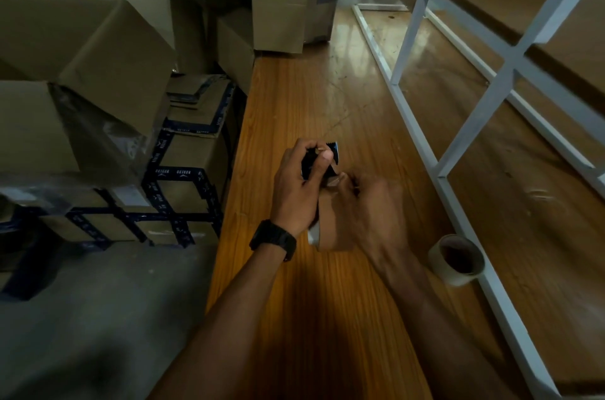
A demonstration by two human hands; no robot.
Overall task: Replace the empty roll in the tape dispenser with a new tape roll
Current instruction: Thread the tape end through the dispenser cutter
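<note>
Here, tape dispenser (334, 154) pointed away from the person, blade farthest.
Left hand (296, 190) gripped its head; right hand (373, 209) nearer new roll (330, 229), grip unreadable.

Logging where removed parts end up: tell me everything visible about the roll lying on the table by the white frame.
The roll is a thin-walled ring, pale and slightly glossy outside and dark brown inside, with no thick winding of tape. It lies on the wooden table, opening tilted up toward the camera. It sits right of the right hand, close beside the white frame's bottom rail; whether they touch is unclear. No hand touches it.
</note>
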